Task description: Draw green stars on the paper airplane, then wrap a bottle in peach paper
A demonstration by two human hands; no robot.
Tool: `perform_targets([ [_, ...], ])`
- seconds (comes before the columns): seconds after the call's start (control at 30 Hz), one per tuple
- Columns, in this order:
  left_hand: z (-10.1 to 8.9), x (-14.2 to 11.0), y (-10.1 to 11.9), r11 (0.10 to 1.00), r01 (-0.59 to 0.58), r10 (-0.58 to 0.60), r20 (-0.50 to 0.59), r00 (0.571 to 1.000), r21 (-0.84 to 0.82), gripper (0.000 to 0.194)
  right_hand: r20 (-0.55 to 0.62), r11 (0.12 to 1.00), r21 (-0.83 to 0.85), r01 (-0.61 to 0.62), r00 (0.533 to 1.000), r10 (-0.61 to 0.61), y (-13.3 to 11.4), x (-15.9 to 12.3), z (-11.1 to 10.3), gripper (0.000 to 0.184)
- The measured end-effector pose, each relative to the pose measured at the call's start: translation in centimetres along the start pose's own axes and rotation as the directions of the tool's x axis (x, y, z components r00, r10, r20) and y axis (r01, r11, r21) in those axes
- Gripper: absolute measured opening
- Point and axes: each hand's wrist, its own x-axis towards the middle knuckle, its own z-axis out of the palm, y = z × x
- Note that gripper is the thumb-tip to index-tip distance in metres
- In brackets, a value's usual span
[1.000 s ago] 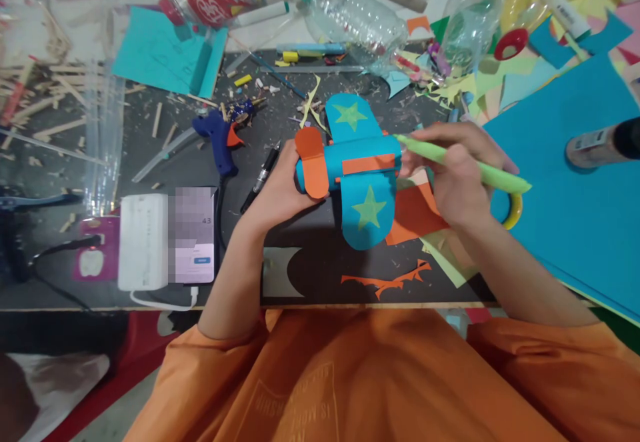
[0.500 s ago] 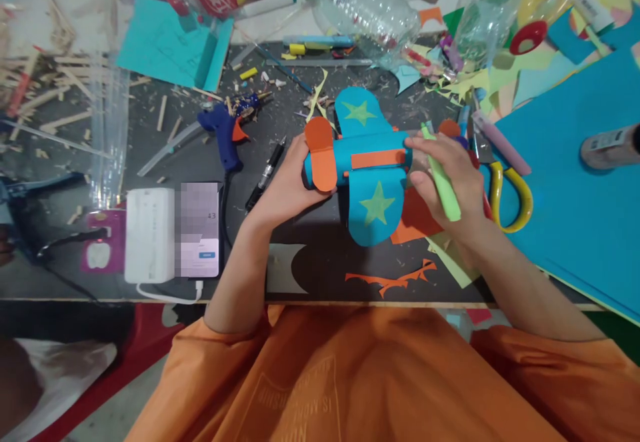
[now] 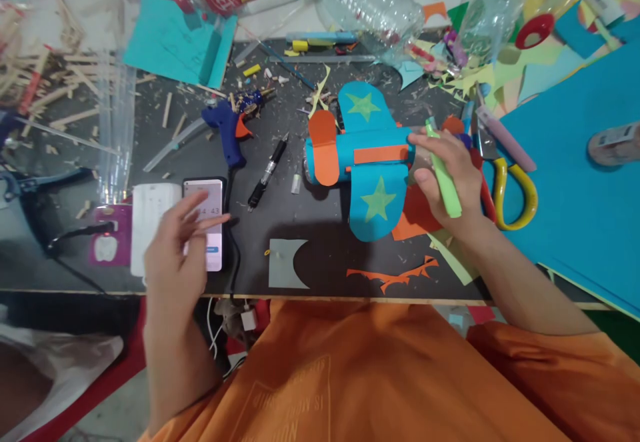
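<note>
A person's left hand (image 3: 175, 235), fingers loosely spread and seemingly holding nothing, reaches over a phone (image 3: 215, 262); whether a fingertip meets the screen cannot be told. The right hand (image 3: 463, 185) grips a green marker (image 3: 449, 192), its fingertips touching the tail end of a toy plane (image 3: 345, 142) that lies on a dark table (image 3: 320, 222) before the person's orange shirt (image 3: 380, 369). With only one hand on it, the rounded body could roll or swivel if those fingers lift or push unevenly, though the wings would likely check it. Should the marker be uncapped, which is unclear, a slip could streak the paper. Scissors (image 3: 531, 202) just beside the right hand might be knocked by a sideways sweep. The plane's tube is wrapped in smooth, matt blue paper, its flat wings round-ended, each bearing a pale green star (image 3: 379, 200); a glossy clear edge shows at the nose, near a round-tipped orange propeller (image 3: 324, 149). Jagged orange offcuts (image 3: 395, 273) lie nearer the table's edge, beside a stiff-looking grey piece (image 3: 285, 265) with a scooped side
</note>
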Motion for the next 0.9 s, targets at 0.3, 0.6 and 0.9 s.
perform_targets([
  [0.3, -0.7, -1.9, -1.2, 0.994, 0.092, -0.058, -0.415, 0.908, 0.061, 0.048, 0.025, 0.993, -0.111, 0.042, 0.999, -0.04, -0.1, 0.0, -0.1, 0.039],
  [0.6, 4.1, -0.7, 0.8, 0.997, -0.007, -0.009, -0.19, 0.982, -0.083, 0.022, 0.014, 0.994, -0.098, 0.047, 0.999, -0.046, 0.0, 0.1, 0.0, 0.037],
  [0.9, 11.4, 5.2, 3.5, 0.949, -0.229, 0.281, 0.252, 0.926, -0.215, 0.08, -0.016, 0.999, -0.021, 0.033, 0.999, -0.033, 0.0, 0.1, 0.0, 0.034],
])
